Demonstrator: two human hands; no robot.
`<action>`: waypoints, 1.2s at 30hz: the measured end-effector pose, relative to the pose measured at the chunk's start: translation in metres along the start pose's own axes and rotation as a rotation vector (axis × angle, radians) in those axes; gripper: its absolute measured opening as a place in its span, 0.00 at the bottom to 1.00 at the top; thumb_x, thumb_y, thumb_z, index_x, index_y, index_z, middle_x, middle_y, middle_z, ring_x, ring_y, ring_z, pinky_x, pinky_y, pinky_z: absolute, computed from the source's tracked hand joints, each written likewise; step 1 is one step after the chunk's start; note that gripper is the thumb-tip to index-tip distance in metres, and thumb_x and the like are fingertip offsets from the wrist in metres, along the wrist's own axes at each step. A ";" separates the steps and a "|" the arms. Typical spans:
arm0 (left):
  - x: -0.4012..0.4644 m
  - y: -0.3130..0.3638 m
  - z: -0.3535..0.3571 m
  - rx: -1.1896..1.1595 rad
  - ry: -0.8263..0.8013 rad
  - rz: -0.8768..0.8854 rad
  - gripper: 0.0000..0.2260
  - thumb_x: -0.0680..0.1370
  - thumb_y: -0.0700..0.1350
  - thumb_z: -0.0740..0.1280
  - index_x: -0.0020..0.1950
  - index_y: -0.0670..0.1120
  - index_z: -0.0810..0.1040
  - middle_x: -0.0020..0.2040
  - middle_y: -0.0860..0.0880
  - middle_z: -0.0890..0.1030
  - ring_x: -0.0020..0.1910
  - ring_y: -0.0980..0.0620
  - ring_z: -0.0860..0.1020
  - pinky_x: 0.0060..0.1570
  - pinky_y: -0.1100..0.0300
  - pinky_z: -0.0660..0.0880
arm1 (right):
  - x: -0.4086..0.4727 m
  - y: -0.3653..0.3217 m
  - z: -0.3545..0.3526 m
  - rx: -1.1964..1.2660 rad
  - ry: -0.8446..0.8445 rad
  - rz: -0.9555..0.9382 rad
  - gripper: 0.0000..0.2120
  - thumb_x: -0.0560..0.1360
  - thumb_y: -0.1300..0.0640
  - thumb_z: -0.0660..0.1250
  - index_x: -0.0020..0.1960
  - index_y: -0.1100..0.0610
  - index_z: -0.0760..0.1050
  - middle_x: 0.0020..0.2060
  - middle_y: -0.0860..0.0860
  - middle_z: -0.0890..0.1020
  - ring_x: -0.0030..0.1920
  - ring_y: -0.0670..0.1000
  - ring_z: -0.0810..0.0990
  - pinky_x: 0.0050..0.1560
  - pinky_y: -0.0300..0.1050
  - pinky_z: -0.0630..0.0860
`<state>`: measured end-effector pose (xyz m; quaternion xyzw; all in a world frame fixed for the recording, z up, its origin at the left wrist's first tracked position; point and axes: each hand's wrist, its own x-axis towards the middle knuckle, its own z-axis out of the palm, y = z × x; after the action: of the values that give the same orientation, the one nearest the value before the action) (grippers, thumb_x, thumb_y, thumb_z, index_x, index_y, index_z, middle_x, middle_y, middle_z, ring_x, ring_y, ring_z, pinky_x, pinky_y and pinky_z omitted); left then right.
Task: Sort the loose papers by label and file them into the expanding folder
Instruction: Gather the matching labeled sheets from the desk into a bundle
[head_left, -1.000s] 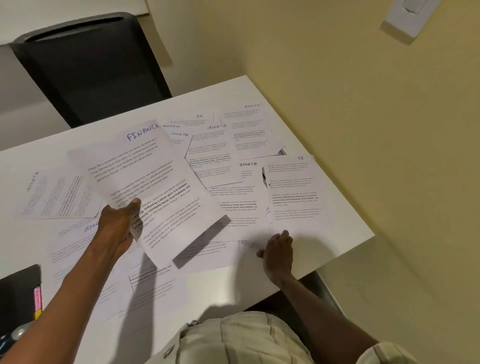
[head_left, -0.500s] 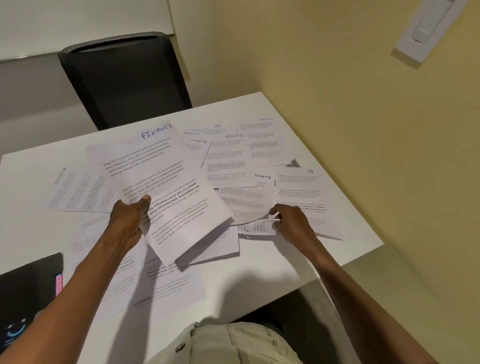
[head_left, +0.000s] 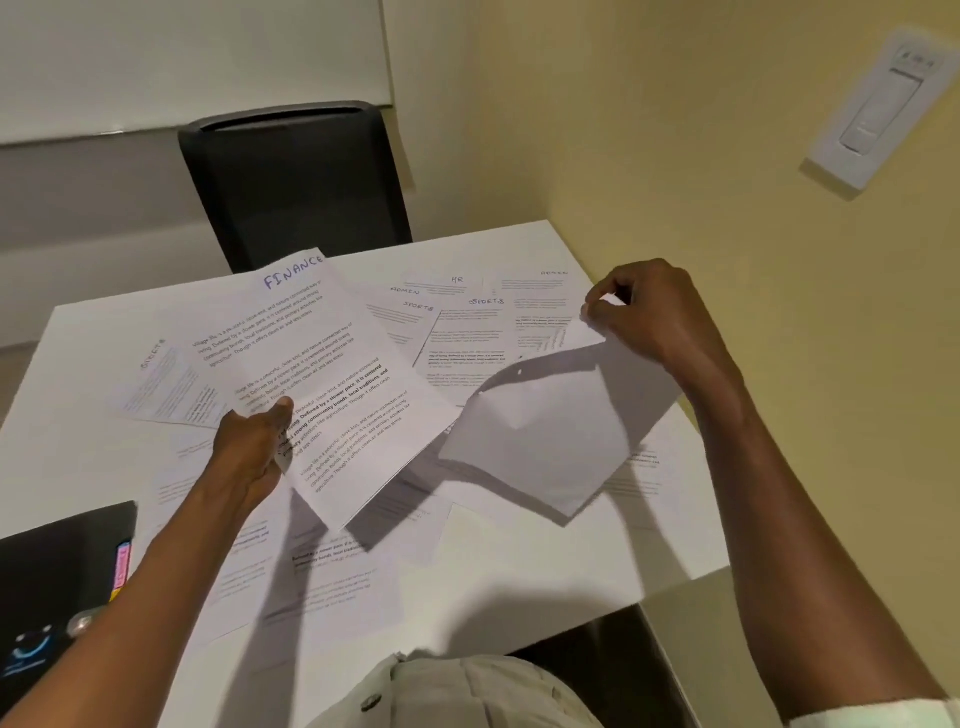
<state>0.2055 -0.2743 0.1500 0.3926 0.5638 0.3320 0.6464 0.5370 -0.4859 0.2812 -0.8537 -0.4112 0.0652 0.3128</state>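
Holding a FINANCE sheet (head_left: 322, 384) up off the white table (head_left: 519, 561), the left hand (head_left: 254, 447) grips its lower-left edge w/ thumb on top and fingers curled under; looks like more than one sheet in that grip, can't tell how many. The right hand (head_left: 649, 317) pinches the top corner of another sheet (head_left: 545, 431) betw. thumb and curled fingers, lifted clear of the table w/ its blank back facing the camera, label not readable. Loose papers (head_left: 467, 332) lie spread and overlapping across the table: hand-written headings ADMIN, HR, SPORTS visible toward the far side, one more SPORTS sheet (head_left: 166, 384) off to the left, others near the front edge under the forearms. The expanding folder (head_left: 57, 587), black w/ coloured tabs, lies at the table's near-left corner, partly cut off by the frame, well apart from both held sheets. Black chair (head_left: 296, 182) at the far side; light switch (head_left: 878, 109) on the yellow wall to the right.
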 end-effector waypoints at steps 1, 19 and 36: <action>-0.001 0.001 0.001 -0.015 0.007 0.002 0.13 0.80 0.38 0.67 0.65 0.38 0.75 0.54 0.44 0.82 0.49 0.48 0.82 0.51 0.52 0.77 | 0.004 -0.002 -0.005 -0.002 0.039 -0.007 0.03 0.70 0.56 0.70 0.41 0.54 0.83 0.32 0.51 0.79 0.30 0.47 0.71 0.29 0.39 0.65; 0.003 -0.011 0.011 -0.095 0.125 -0.020 0.07 0.80 0.39 0.68 0.57 0.39 0.77 0.51 0.44 0.81 0.44 0.49 0.80 0.53 0.53 0.77 | -0.026 0.088 0.110 -0.045 -0.049 -0.237 0.07 0.74 0.52 0.71 0.48 0.54 0.81 0.41 0.49 0.86 0.41 0.49 0.83 0.41 0.42 0.75; -0.019 -0.027 0.016 -0.034 0.241 -0.049 0.01 0.80 0.38 0.68 0.50 0.41 0.77 0.46 0.45 0.81 0.41 0.49 0.81 0.31 0.59 0.81 | -0.005 0.178 0.221 -0.215 -0.426 0.036 0.18 0.73 0.53 0.69 0.58 0.60 0.73 0.54 0.56 0.77 0.56 0.57 0.77 0.54 0.48 0.75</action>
<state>0.2184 -0.3058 0.1356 0.3251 0.6411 0.3705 0.5883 0.5701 -0.4664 0.0003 -0.8563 -0.4570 0.2054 0.1252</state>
